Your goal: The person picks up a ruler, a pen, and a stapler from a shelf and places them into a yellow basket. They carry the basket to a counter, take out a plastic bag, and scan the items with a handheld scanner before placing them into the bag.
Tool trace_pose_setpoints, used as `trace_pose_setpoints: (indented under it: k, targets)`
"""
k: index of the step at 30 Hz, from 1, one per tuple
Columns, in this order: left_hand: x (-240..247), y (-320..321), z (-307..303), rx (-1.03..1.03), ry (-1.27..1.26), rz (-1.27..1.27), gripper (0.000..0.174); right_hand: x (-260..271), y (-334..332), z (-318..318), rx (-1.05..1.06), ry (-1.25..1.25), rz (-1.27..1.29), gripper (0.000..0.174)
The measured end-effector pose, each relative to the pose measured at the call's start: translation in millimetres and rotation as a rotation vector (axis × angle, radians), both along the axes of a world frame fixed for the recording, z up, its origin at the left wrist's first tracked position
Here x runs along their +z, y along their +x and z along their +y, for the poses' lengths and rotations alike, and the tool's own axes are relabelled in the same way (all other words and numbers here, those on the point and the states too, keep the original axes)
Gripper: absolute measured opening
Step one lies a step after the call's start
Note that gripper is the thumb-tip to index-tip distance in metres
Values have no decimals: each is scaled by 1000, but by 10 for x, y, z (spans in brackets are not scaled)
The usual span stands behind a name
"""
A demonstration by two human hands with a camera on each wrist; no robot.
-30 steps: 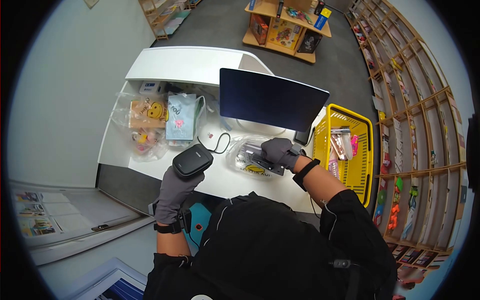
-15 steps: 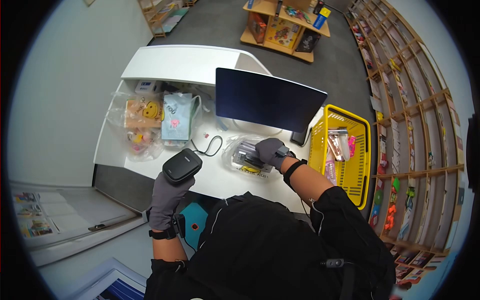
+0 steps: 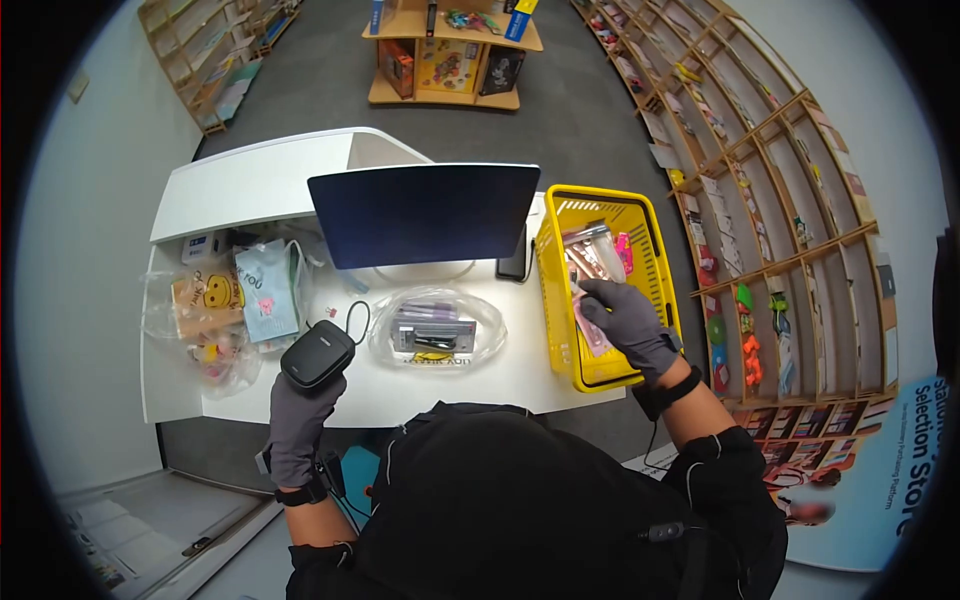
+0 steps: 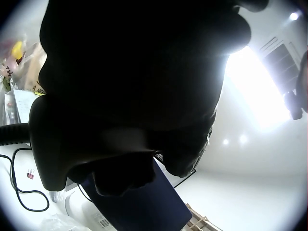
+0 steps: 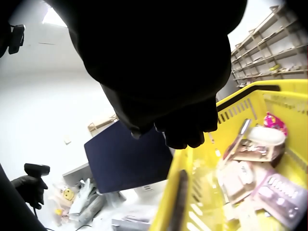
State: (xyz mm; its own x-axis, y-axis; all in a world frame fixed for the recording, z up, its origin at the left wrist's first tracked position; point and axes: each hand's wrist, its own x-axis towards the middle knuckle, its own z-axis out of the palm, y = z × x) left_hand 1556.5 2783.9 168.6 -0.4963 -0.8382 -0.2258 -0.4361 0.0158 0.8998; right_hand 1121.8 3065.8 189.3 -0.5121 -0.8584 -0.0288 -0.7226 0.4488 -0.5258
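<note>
My gloved left hand (image 3: 301, 414) grips a black handheld barcode scanner (image 3: 318, 356) beside the counter's front edge. In the left wrist view the dark scanner (image 4: 120, 139) fills most of the picture. My gloved right hand (image 3: 632, 325) reaches over the near part of the yellow shopping basket (image 3: 661, 270), its fingers loosely bent with nothing in them. Inside the basket lie packaged goods (image 3: 597, 255), among them a pink packet (image 3: 624, 252); the right wrist view shows a clear pinkish pack (image 5: 281, 192). Between the hands, a clear plastic bag (image 3: 489, 345) bears a grey boxed item (image 3: 433, 336).
A dark monitor (image 3: 425, 217) stands at the counter's back, with a black device (image 3: 513, 262) beside it. Filled plastic bags (image 3: 208, 295) and a light-blue bag (image 3: 268, 285) crowd the left side. A cable loop (image 3: 357, 322) lies beyond the scanner. Wooden shelves (image 3: 760, 190) line the right.
My right hand has left the boxed item on the plastic bag and moved right, over the basket. The head view has turned right. My left hand still holds the scanner.
</note>
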Motion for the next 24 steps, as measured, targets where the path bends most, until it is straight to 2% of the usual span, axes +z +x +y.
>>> trace_pose_setpoints:
  k: [6, 9, 12, 15, 16, 18, 19, 22, 23, 24]
  targets:
    - [106, -85, -60, -44, 33, -71, 25, -341, -372, 617, -211, 103, 23, 44]
    - [144, -73, -82, -35, 67, -95, 27, -460, -467, 682, -259, 153, 13, 47]
    - [19, 35, -76, -11, 3, -16, 30, -619, -609, 650, -277, 174, 18, 51]
    - [5, 98, -83, 9, 23, -52, 33, -867, -844, 549, -291, 436, -110, 61]
    - [1, 111, -83, 19, 32, -69, 34, -986, -931, 477, -289, 437, -111, 61]
    - [-7, 133, -80, 25, 26, -72, 35, -1282, -1059, 303, -156, 689, -72, 67]
    - [-11, 140, -80, 29, 18, -72, 35, -1418, -1067, 242, -154, 689, -73, 67]
    - [59, 122, -70, 42, 35, -97, 36, -1788, -1080, 68, -255, 1048, 111, 74]
    - [128, 142, -42, 61, 57, -124, 36, -1914, -1108, 7, -241, 1046, 111, 74]
    - [173, 161, -21, 80, 78, -151, 36, -2033, -1137, -47, -87, 1107, 116, 78]
